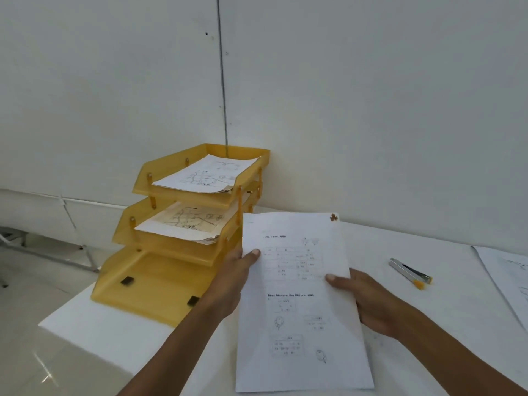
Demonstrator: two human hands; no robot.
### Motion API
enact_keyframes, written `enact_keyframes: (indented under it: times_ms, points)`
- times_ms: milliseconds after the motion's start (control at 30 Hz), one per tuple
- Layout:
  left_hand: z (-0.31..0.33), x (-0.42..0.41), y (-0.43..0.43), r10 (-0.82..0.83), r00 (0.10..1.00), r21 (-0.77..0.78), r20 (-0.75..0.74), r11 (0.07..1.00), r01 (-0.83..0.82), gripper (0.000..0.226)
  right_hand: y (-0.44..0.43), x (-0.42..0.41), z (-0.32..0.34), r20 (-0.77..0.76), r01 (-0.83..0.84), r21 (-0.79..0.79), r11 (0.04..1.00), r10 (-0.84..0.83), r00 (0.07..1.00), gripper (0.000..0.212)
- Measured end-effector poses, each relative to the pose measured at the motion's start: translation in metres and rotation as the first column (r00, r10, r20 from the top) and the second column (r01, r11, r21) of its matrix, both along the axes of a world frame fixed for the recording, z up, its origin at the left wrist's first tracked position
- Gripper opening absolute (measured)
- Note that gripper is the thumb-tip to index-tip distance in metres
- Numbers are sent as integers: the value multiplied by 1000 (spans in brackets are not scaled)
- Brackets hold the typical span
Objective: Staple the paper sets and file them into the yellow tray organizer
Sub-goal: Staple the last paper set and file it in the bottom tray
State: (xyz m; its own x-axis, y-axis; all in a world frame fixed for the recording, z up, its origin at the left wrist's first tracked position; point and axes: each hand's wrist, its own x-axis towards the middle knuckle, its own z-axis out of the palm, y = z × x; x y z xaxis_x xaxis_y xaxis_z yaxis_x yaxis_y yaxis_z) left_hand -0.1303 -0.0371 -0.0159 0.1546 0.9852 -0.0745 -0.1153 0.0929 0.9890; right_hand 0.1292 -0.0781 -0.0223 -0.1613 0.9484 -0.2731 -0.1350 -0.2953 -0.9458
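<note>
Light: soft, even brightness is filling the room.
Glare: the floor (47,375) is gleaming at lower left.
Blur: print is smearing on the paper set (300,310).

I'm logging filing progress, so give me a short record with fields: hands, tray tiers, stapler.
left hand: holds white printed paper set by its left edge
right hand: holds its right edge
yellow plastic three-tier tray organizer: papers in top and middle tiers, none in bottom
silver yellow-tipped stapler: on white table, right of the set
</note>
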Motion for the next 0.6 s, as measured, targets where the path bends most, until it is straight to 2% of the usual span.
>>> enact_keyframes:
  times_ms: [133, 233, 367, 500, 600]
  points:
    - [15, -34, -16, -67, 998, -31, 1, 997, 67, 32, 3, -39, 2, 0, 117, 46, 992, -118, 993, 32]
    - [20, -57, -32, -131, 986, -29, -106, 991, 128, 32, 0, -62, 6, -27, 106, 48, 993, -105, 994, 31]
    - [25, -97, -48, -43, 973, 16, -225, 999, 48, 31, -12, -92, 9, -45, -95, 21, 995, 96, 994, 31]
    - [21, -158, -66, 39, 955, -43, -293, 998, -54, 32, -27, -130, 10, 124, -338, 27, 941, 332, 935, 33]
    - [11, -202, -82, 50, 949, -124, -313, 988, -93, 44, -34, -168, 4, 154, -408, 31, 912, 399, 904, 31]
